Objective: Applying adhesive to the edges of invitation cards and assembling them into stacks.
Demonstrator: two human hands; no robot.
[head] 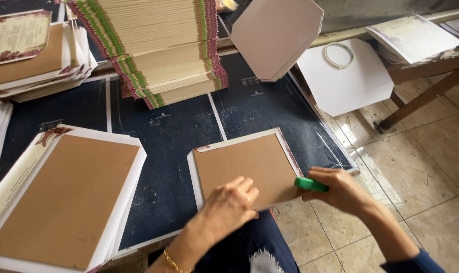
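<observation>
A brown cardboard panel [244, 164] with white paper folded round its edges lies flat on the dark work surface [163, 136] in front of me. My left hand [229, 205] presses down on its near edge, fingers curled against the board. My right hand [338, 189] is at the panel's near right corner and grips a small green tool [310, 184] that touches the folded edge.
A stack of similar brown panels on white sheets [62, 197] lies at the left. A tall pile of boards with green and pink edges [163, 45] stands behind. White octagonal sheets [277, 33], a tape ring [339, 54] and printed sheets [416, 35] sit at the right. Tiled floor [422, 167] lies beyond the edge.
</observation>
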